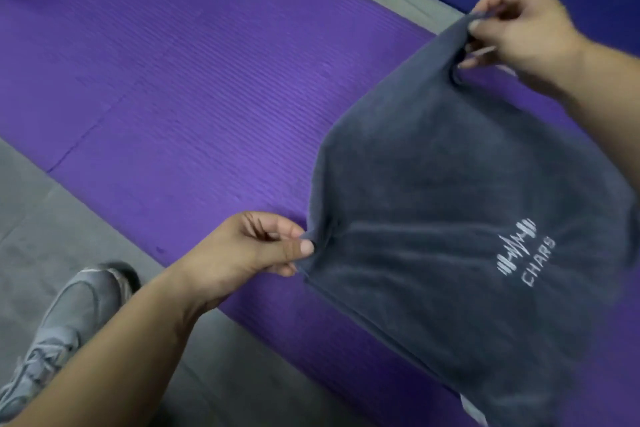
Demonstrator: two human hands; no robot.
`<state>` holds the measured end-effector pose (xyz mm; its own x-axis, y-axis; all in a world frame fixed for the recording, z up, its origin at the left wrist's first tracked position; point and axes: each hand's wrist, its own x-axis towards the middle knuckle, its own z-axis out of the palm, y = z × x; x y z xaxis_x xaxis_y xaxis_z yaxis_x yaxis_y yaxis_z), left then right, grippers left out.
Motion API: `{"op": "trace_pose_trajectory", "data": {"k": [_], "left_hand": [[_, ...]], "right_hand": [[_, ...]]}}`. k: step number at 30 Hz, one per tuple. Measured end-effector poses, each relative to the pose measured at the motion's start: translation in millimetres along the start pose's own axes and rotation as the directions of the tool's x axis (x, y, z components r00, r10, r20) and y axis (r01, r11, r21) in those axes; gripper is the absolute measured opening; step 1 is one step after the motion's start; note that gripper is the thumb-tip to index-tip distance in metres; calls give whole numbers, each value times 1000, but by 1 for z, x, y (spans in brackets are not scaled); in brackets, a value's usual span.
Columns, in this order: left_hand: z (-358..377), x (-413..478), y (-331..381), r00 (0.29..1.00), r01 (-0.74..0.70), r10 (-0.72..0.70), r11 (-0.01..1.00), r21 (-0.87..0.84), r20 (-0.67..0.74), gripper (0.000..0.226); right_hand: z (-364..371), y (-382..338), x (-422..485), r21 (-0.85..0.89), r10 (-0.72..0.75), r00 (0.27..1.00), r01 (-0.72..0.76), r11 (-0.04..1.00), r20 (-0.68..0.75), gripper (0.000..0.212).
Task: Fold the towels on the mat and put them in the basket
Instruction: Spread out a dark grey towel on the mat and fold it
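A purple mat (156,80) spreads beyond and beneath both hands. A dark grey towel (433,184) hangs stretched between them and hides the mat under the right forearm. Its white logo (523,253) sits right of the left hand (249,246). Grey floor (52,211) and a grey shoe (69,315) lie beside the left forearm. The left hand's thumb and curled fingers pinch the near corner, and the right hand (519,28) pinches the far corner.

The towel (450,201) runs past the right and bottom edges, the grey shoe (59,329) past the left; the right hand (519,31) is blurred.
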<state>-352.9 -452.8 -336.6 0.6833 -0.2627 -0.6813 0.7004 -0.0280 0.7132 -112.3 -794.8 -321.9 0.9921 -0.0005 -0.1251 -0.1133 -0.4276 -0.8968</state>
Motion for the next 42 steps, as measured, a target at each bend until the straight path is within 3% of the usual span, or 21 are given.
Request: {"op": "trace_pose_trajectory", "data": {"k": [6,8,10,12,17,22,27,32,35,36,38,40,42], "left_hand": [[92,-6,2,953,-33,-2,994,108,304,13],[121,-7,-5,923,-50,-9,988,145,385,9],[148,-8,-11,899,-61,-20,984,170,438,1],[173,-9,-23,883,-81,-29,974,213,469,2],[227,-6,-52,878,-102,-59,946,307,475,5],[265,1,-83,864,-151,-118,867,475,490,10],[283,12,-94,866,-213,-163,734,645,472,9],[294,19,-94,901,-272,-148,538,798,408,41],[298,22,-94,928,-217,-134,567,795,348,43],[298,25,-91,945,-218,-81,564,796,317,40],[294,37,-81,946,-317,207,427,847,250,37],[284,56,-64,857,-367,484,326,871,180,34],[273,77,-44,806,-347,583,325,880,102,26]], "right_hand": [[-69,16,-64,266,228,965,-188,945,-128,22],[-92,24,-85,374,304,938,-225,900,-168,12],[-111,38,-103,396,318,925,-218,892,-209,7],[-126,55,-117,328,300,909,-200,923,-289,20],[-156,107,-146,233,336,811,-252,939,-479,22],[-170,149,-172,204,419,750,-368,907,-513,36],[-170,176,-180,231,459,683,-403,886,-568,30],[-166,190,-178,73,367,719,-406,911,-589,23],[-163,193,-186,-56,301,784,-391,919,-543,21],[-162,196,-189,-123,269,808,-384,915,-524,26],[-161,203,-198,-267,207,848,-370,890,-487,36],[-159,204,-208,-331,184,870,-358,873,-457,46],[-155,199,-221,-380,170,876,-361,852,-451,55]]}}
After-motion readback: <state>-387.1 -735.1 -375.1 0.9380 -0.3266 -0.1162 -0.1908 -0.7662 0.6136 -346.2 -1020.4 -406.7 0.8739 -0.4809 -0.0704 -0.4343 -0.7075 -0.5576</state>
